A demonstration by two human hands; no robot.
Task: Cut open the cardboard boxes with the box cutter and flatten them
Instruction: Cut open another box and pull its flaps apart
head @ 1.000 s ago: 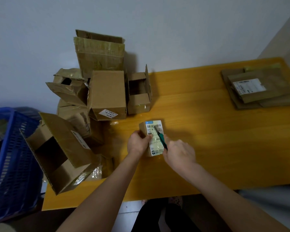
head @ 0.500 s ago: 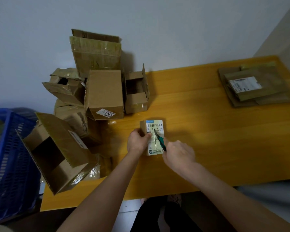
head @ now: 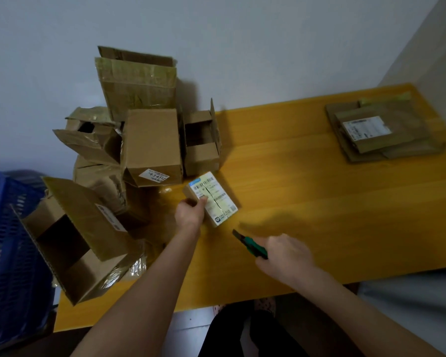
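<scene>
A small cardboard box (head: 213, 199) with a white shipping label lies on the yellow wooden table (head: 307, 202). A cut line runs lengthwise through the label. My left hand (head: 189, 213) grips the box by its near-left side, thumb on top. My right hand (head: 283, 255) holds a green box cutter (head: 250, 244) with its blade out, pointing up-left. The cutter is clear of the box, below and right of it.
Several opened cardboard boxes (head: 150, 145) are piled at the table's left end against the wall. One large open box (head: 77, 238) overhangs the near-left corner. A blue plastic crate (head: 8, 253) stands at far left. Flattened cardboard (head: 381, 130) lies stacked at the far right.
The cutter has finished its stroke along the label and my right hand has pulled it back toward me, off the box. My left hand has turned the box slightly.
</scene>
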